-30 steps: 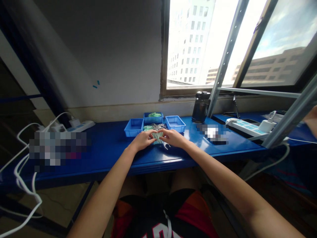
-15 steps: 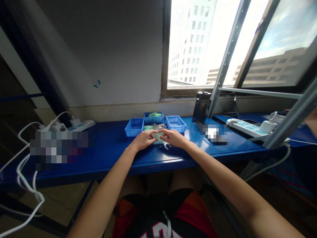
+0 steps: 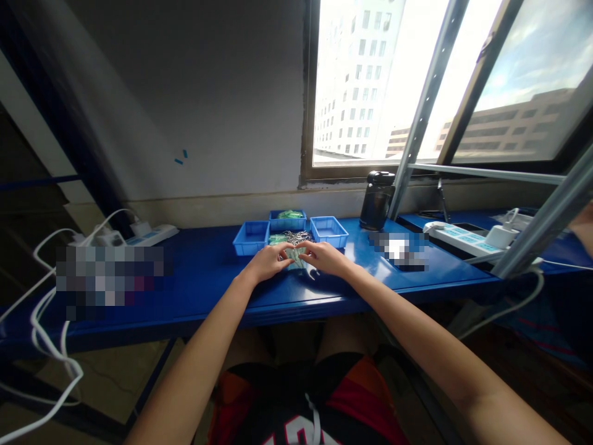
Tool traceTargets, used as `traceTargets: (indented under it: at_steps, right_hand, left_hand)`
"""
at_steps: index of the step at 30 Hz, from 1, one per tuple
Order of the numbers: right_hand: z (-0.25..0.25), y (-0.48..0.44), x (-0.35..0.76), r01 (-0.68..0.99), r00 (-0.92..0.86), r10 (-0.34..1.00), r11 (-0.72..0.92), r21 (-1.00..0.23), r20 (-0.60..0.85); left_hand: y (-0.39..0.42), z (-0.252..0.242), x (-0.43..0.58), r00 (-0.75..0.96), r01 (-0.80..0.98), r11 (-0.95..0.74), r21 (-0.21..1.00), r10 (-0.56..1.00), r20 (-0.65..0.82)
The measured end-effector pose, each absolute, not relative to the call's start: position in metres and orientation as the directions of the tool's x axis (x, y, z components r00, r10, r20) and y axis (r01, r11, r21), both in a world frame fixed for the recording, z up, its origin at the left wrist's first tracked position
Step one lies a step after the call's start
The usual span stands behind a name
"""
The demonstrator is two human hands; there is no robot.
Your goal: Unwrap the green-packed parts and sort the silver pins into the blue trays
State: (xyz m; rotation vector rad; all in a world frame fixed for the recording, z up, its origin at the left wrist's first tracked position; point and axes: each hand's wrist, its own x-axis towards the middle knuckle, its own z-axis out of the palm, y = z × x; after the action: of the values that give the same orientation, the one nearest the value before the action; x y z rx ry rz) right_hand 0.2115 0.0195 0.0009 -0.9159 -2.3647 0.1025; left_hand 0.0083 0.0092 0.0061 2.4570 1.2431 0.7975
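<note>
My left hand (image 3: 270, 262) and my right hand (image 3: 325, 258) meet over the blue table, fingertips almost touching. Both are closed in a pinch on a small clear, greenish plastic bag (image 3: 298, 258) that hangs between them. Fingers cover part of the bag, and its contents are too small to make out. Just behind the fingers lies a pile of small shiny metal pieces (image 3: 299, 236), with greenish packets (image 3: 277, 238) to its left. A curved metal piece (image 3: 312, 275) rests on the table below my right fingers.
Blue bins stand around the pile: one at left (image 3: 251, 247), one at right (image 3: 330, 240), and one at back (image 3: 274, 222) holding green packets (image 3: 290, 214). A black bottle (image 3: 377, 201) and a power strip (image 3: 467, 240) are at right; white cables (image 3: 44, 334) hang at left.
</note>
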Motion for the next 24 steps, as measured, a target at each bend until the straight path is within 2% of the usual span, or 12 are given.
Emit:
traceTargets:
  at_steps: [24]
  right_hand:
    - [-0.0008, 0.0217, 0.2119, 0.590, -0.585, 0.636, 0.760, -0.273, 0.504]
  left_hand:
    - [0.0098, 0.0064, 0.0085, 0.487, 0.656, -0.599, 0.460, 0.801, 0.348]
